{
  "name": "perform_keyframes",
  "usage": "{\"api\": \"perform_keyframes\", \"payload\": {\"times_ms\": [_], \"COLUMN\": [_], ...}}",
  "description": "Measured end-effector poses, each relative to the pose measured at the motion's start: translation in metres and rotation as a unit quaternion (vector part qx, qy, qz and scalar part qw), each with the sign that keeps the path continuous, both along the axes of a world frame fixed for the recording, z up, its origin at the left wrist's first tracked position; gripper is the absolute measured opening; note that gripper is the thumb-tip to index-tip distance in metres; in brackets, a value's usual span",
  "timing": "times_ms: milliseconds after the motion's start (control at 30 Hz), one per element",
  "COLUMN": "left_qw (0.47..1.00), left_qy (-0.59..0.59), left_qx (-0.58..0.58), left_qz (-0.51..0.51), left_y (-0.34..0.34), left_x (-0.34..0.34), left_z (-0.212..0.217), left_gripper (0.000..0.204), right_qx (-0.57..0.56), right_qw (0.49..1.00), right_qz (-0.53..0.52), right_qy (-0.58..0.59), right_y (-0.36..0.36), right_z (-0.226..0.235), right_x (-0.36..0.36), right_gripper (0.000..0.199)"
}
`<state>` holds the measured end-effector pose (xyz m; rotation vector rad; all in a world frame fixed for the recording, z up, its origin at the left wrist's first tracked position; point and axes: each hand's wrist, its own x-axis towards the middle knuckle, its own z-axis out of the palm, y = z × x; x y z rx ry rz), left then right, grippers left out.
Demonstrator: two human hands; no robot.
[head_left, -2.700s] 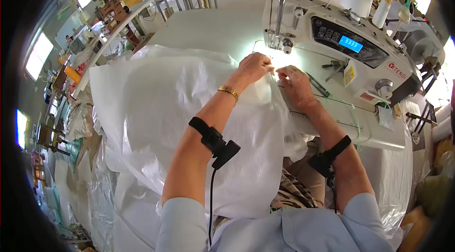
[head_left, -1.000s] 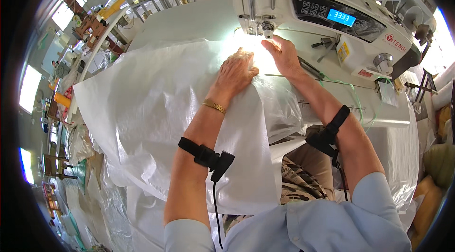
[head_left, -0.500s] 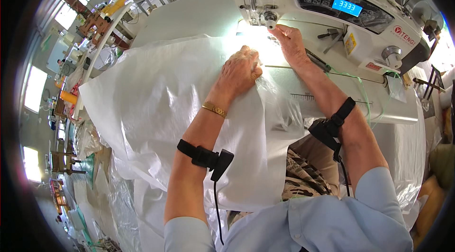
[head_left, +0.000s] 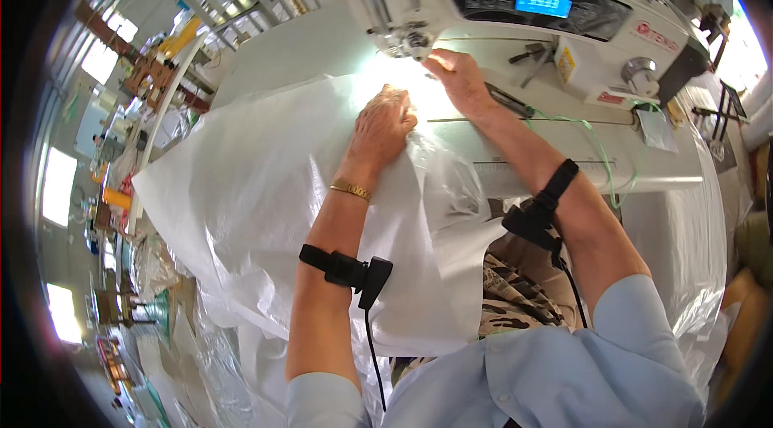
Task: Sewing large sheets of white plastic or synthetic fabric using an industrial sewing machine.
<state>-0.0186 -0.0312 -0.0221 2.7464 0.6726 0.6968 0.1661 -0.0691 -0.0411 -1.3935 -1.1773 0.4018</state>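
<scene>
The white sheet (head_left: pixel 282 154) lies under and to the left of the left hand (head_left: pixel 382 124), spread over the bench (head_left: pixel 282 57) and draping toward the person's lap. One corner points out to the left, and its upper edge slants from there up to the bright glare just ahead of the left hand; its visible spread runs from the hands back toward the body, though folds hide its true long axis. The left hand has its fingers curled down on the sheet; whether it pinches or merely presses cannot be told. Crumpled clear film (head_left: pixel 451 182) lies just right of that wrist. The right hand (head_left: pixel 460 86) reaches beneath the head of the sewing machine (head_left: pixel 604 57), thumb and forefinger drawn together; glare hides anything between them. Green thread (head_left: pixel 600 142) trails to the right of the right forearm.
</scene>
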Motion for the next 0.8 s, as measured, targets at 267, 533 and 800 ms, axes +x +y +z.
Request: {"api": "perform_keyframes", "payload": {"times_ms": [267, 533, 800], "left_qw": [0.993, 0.978, 0.978], "left_qy": [-0.004, 0.073, 0.104], "left_qx": [-0.106, -0.03, 0.066], "left_qz": [0.054, 0.191, 0.167], "left_y": [-0.002, -0.058, 0.016], "left_x": [-0.002, -0.085, -0.168], "left_z": [0.002, -0.009, -0.019], "left_gripper": [0.045, 0.069, 0.074], "right_qx": [-0.046, 0.054, -0.124], "right_qw": [0.996, 0.988, 0.977], "right_qz": [0.059, 0.031, 0.162], "right_qy": [-0.053, -0.141, 0.064], "right_y": [-0.034, -0.182, -0.245], "right_z": [0.011, 0.004, -0.058], "right_x": [-0.012, -0.027, -0.119], "right_gripper": [0.055, 0.029, 0.027]}}
